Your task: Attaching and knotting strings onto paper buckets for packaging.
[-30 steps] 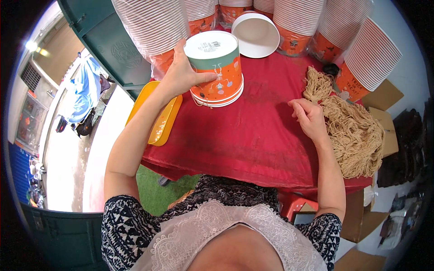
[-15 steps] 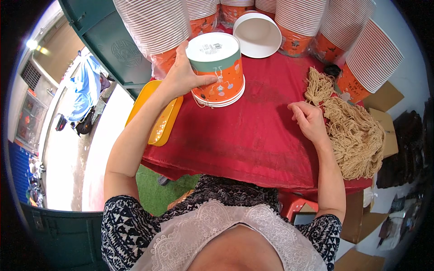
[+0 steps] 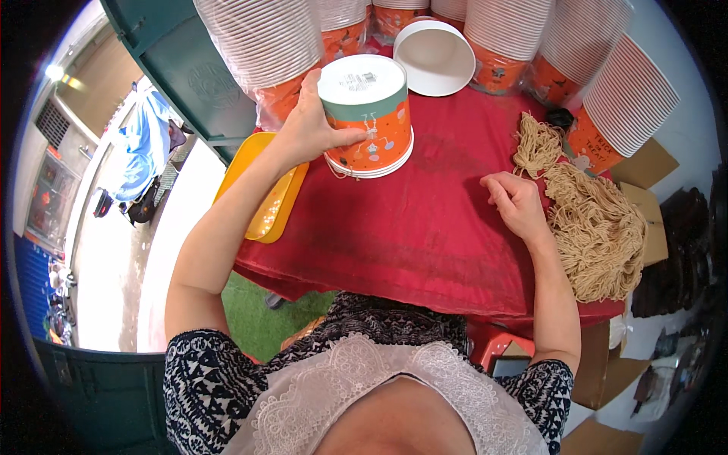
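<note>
One red-clothed table (image 3: 425,250) is spread beneath the loosely curled right hand (image 3: 517,205), tan yarn (image 3: 595,235) heaped to that hand's right. Now, upturned orange tubs (image 3: 381,117) are clasped in the left hand (image 3: 309,130), steadied, it seems; any lift would call for even pressure.

Left hand (image 3: 312,127): far, gripping, thumb (image 3: 349,137) pointing right
Right hand (image 3: 519,205): nearer, fingers (image 3: 497,189) loosely curled
Left forearm (image 3: 227,220): slants rightward
Right forearm (image 3: 556,296): slants leftward

Paper tub (image 3: 388,135): smooth printed side, low sheen. Tray (image 3: 279,216): smooth plastic, glossy highlights. Tablecloth (image 3: 425,227): matt cloth, creased, marked. Yarn (image 3: 595,235): matt, fibrous, rough. Stacked tubs (image 3: 262,42): paper, in shiny clear plastic film (image 3: 269,110). Collar (image 3: 315,394): lace, raised pattern.
</note>
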Demonstrator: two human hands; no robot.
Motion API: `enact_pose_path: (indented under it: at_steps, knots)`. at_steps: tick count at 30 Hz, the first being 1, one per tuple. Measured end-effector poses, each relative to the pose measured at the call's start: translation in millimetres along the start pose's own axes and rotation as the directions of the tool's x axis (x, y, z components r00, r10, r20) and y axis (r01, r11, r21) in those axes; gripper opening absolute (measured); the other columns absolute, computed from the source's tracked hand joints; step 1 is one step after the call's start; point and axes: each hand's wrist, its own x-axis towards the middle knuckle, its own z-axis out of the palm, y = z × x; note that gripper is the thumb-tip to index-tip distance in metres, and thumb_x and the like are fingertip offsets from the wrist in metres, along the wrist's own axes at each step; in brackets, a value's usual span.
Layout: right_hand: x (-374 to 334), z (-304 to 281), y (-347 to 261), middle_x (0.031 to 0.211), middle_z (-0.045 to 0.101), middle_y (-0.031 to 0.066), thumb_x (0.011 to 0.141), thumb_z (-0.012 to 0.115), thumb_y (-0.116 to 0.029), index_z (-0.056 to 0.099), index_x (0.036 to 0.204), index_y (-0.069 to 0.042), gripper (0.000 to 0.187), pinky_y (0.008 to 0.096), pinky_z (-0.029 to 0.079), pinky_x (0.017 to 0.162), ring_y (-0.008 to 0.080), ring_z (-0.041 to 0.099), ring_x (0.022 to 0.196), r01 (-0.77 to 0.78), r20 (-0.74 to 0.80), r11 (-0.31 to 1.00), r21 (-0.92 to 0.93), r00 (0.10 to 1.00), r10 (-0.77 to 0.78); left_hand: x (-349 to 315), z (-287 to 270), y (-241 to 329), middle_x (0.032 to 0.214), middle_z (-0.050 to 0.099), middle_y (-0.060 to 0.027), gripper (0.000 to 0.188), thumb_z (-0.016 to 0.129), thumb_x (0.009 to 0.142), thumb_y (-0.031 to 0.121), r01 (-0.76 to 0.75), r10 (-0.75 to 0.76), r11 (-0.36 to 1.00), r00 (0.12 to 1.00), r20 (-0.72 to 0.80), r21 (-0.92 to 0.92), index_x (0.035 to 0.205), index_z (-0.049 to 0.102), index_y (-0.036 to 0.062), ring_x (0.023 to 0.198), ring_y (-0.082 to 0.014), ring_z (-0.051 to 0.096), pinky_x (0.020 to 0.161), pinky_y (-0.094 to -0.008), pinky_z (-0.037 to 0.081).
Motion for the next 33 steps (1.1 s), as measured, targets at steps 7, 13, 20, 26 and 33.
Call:
enact_pose_path:
  at_steps: [7,13,20,26,33]
  knots:
    - [-1.6,2.5,0.2,0.079,0.066,0.0155,0.091,0.060,-0.012,0.067,0.092,0.003,0.016,0.0356,0.050,0.064,0.0280,0.065,0.069,-0.027,-0.003,0.999,0.037,1.000,0.027,1.7,-7.9,5.6,0.133,0.046,-0.0260,0.110,0.091,0.062,0.030,0.063,-0.063,0.997,0.998,0.011,-0.037,0.140,0.023,-0.0086,0.127,-0.0305,0.049,0.106,-0.0365,0.042]
    - [-2.5,1.0,4.2,0.076,0.065,0.0092,0.094,0.057,-0.009,0.068,0.096,0.004,0.017,0.0279,0.049,0.059,0.0145,0.062,0.063,0.054,0.000,0.999,-0.002,0.999,-0.054,0.2,-16.7,1.1,0.136,0.044,-0.0261,0.112,0.090,0.064,0.030,0.087,-0.087,0.996,0.996,0.013,-0.005,0.143,0.020,-0.0090,0.128,-0.0304,0.048,0.107,-0.0369,0.041]
    - [-2.6,-3.9,-0.9,0.075,0.065,0.0097,0.093,0.058,-0.009,0.068,0.095,0.003,0.016,0.0290,0.049,0.059,0.0158,0.062,0.062,0.054,0.004,0.998,-0.020,0.999,-0.054,16.9,-31.1,46.7,0.117,0.057,-0.0209,0.058,0.079,0.074,0.025,-0.030,0.060,0.961,0.993,-0.101,0.275,0.120,0.056,-0.0022,0.114,-0.0398,0.054,0.094,-0.0442,0.046]
    - [-1.9,-6.9,-4.9,0.078,0.066,0.0128,0.092,0.060,-0.009,0.068,0.096,0.003,0.015,0.0307,0.050,0.062,0.0208,0.064,0.067,0.071,0.029,0.996,-0.054,0.997,-0.069,58.1,-23.9,73.0,0.087,0.066,-0.0230,0.028,0.072,0.077,0.020,-0.248,0.236,0.803,0.967,0.092,0.542,0.088,0.067,-0.0055,0.090,-0.0364,0.064,0.078,-0.0457,0.050]
    - [-2.5,-11.4,-4.2,0.086,0.069,0.0171,0.090,0.062,-0.010,0.068,0.093,0.003,0.014,0.0354,0.053,0.069,0.0314,0.067,0.077,0.159,-0.022,0.986,-0.054,0.987,-0.160,60.5,-15.9,70.8,0.080,0.066,-0.0235,0.025,0.059,0.086,0.020,-0.160,0.019,0.857,0.960,0.280,0.489,0.084,0.066,-0.0049,0.076,-0.0375,0.065,0.071,-0.0447,0.051]
